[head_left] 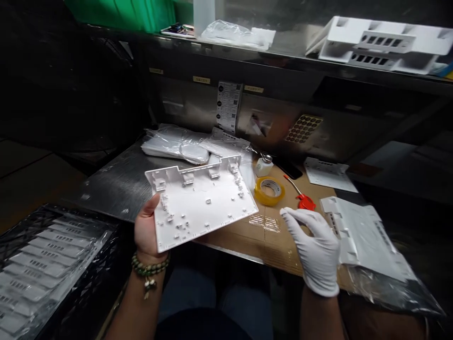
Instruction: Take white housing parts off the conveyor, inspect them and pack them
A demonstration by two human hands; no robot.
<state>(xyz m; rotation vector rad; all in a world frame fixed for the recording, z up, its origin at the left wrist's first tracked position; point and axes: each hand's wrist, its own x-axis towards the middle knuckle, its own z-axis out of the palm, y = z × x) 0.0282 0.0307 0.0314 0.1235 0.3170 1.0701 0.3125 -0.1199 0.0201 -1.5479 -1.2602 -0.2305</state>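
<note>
My bare left hand grips a white plastic housing panel by its left edge, thumb on top. The panel is tilted, with its inner side of small posts, clips and ribs facing me. My right hand, in a white glove, hovers over the cardboard to the right of the panel, apart from it. Its thumb and index finger are pinched together; anything between them is too small to make out. Just beyond that hand lies a red-headed tool with a thin stem. A roll of yellow tape rests near the panel's right corner.
A white-bodied bottle and a dark phone stand behind the tape. Bagged white parts lie at the back. More white panels are at right. A black crate of bagged panels sits lower left. A shelf overhangs the bench.
</note>
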